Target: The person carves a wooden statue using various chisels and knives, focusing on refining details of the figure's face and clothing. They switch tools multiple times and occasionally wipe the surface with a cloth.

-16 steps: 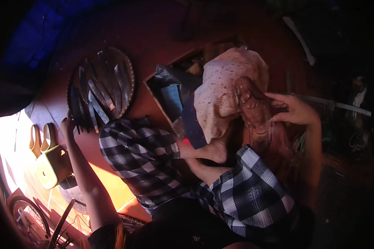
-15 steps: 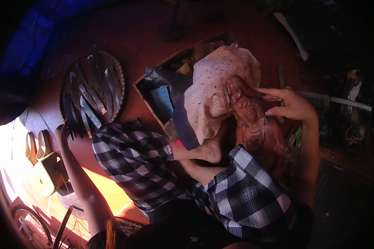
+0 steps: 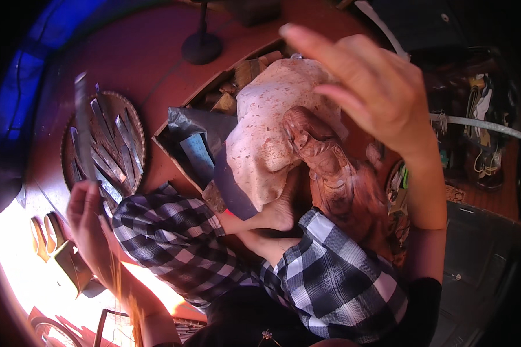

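Note:
My left hand (image 3: 87, 217) grips a long, narrow metal chisel (image 3: 82, 124), held upright with its blade end up and slightly blurred. It is raised beside a round woven tray (image 3: 144, 133), where several more flat chisels (image 3: 131, 136) lie. My right hand (image 3: 379, 87) is off the carving, in the air, with the index finger stretched out and nothing in it. Below it a reddish-brown carved wooden figure (image 3: 333, 168) leans between my legs against a pale, speckled cloth (image 3: 272, 110) that covers a bulky thing.
Under the cloth's far side is a box (image 3: 167, 144) with wood pieces and a dark plastic bag (image 3: 200, 122). A round stand base (image 3: 202, 48) is beyond it. Sandals (image 3: 45, 234) lie at the left in bright light. Cluttered tools and cords (image 3: 483, 130) fill the right side.
My left hand has lifted a chisel from the tray and brought it up. My right hand has let go of the carved figure and risen up and to the left. The view has shifted.

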Demonstrator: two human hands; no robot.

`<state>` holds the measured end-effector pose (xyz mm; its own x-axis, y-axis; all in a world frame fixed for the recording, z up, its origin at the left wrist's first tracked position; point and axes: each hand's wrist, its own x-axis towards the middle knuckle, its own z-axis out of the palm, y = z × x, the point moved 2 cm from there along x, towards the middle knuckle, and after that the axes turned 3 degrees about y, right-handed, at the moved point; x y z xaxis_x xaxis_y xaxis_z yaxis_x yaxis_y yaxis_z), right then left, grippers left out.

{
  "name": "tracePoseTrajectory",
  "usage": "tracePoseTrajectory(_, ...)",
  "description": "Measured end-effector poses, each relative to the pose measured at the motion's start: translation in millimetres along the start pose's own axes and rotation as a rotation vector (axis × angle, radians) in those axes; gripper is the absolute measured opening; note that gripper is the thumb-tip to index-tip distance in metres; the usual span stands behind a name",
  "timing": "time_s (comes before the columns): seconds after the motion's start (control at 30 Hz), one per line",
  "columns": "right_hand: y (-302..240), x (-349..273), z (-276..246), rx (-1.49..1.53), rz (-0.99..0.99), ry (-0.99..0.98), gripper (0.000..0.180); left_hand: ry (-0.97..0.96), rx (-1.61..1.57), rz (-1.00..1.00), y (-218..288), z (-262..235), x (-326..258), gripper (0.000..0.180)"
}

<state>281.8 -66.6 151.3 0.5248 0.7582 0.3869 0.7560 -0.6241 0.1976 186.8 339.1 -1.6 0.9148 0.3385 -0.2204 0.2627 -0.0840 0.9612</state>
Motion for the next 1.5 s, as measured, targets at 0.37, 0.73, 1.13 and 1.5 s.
tracePoseTrajectory(0.37,64,-63,20,0.655,0.637,0.139,0.028,-0.812,-0.422,0.619,85,269,-145,0.041)
tracePoseTrajectory(0.73,57,-71,60,1.72,0.749,-0.329,0.037,-0.809,-0.21,0.724,49,280,-151,0.022)
tracePoseTrajectory(1.13,35,-75,65,1.575,0.881,-0.13,0.019,-0.612,-0.041,0.825,85,321,-155,0.069)
tracePoseTrajectory(1.5,33,-74,55,1.333,0.946,-0.403,0.003,-0.422,-0.014,0.756,89,336,-136,0.066)
